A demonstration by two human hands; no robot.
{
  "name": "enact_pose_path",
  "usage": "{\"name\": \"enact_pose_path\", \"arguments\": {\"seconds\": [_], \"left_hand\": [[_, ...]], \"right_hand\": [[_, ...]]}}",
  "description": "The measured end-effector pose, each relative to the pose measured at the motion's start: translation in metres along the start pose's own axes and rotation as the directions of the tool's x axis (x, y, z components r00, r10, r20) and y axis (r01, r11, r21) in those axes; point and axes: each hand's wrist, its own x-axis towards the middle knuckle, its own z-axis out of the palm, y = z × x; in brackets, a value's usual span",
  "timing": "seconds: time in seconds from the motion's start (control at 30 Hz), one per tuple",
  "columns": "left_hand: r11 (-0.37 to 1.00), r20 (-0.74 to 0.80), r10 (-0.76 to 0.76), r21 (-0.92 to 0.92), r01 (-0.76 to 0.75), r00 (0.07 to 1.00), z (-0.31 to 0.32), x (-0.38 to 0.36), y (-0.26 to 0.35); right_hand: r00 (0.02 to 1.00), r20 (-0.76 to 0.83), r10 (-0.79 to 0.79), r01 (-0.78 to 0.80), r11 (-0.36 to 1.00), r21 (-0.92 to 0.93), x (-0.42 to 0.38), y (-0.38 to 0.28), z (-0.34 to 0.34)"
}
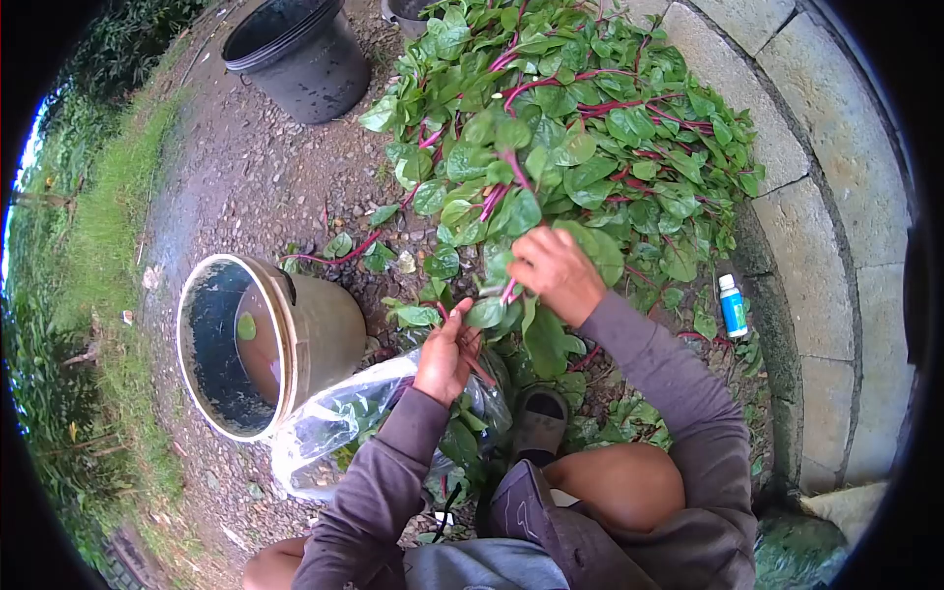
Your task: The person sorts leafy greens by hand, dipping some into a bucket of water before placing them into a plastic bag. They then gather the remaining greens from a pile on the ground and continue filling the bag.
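Observation:
My right hand (pixel 557 275) is closed around a red-stemmed leafy vine (pixel 513 169), probably Malabar spinach, whose upper end points away over the pile and is slightly blurred. Just to the left and nearer me, my left hand (pixel 444 356) is closed on leafy stems (pixel 484 313); leaves partly hide its fingertips. Beyond both hands spreads a large pile of the same greens (pixel 629 128), with thick magenta stems. Under my left forearm lies a clear plastic bag (pixel 339 418) with some greens in it.
A pale bucket (pixel 329 320) holding brownish water and a floating leaf stands at left. Farther back is a black bucket (pixel 313 74). On the right, a small blue-and-white bottle (pixel 732 307) stands near the curved stone edging (pixel 801 265). Loose sprigs lie on the gravel.

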Motion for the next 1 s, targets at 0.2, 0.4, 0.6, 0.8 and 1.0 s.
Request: {"name": "enact_pose_path", "arguments": {"seconds": [0.2,0.4,0.6,0.8,1.0], "left_hand": [[0.959,0.208,-0.242,0.201,0.201,0.948,0.024,-0.002,0.008],[0.939,0.349,-0.054,-0.301,0.167,0.936,0.029,-0.004,0.016],[0.956,0.173,-0.124,-0.244,0.165,0.977,0.013,0.020,0.004],[0.901,0.156,0.131,0.393,-0.183,0.979,0.002,0.024,-0.018],[0.935,0.072,0.150,0.313,-0.165,0.986,0.005,0.017,-0.022]], "right_hand": [[0.984,0.019,-0.176,0.172,0.976,0.136,-0.004,-0.039,0.021],[0.982,0.031,-0.186,0.146,0.856,0.497,0.010,-0.047,0.030],[0.977,-0.100,0.190,-0.095,0.801,0.591,-0.001,0.006,-0.005],[0.764,0.017,0.645,-0.616,0.738,-0.276,-0.039,0.122,-0.032],[0.745,0.117,0.656,-0.646,0.754,-0.114,-0.051,0.215,0.007]]}}
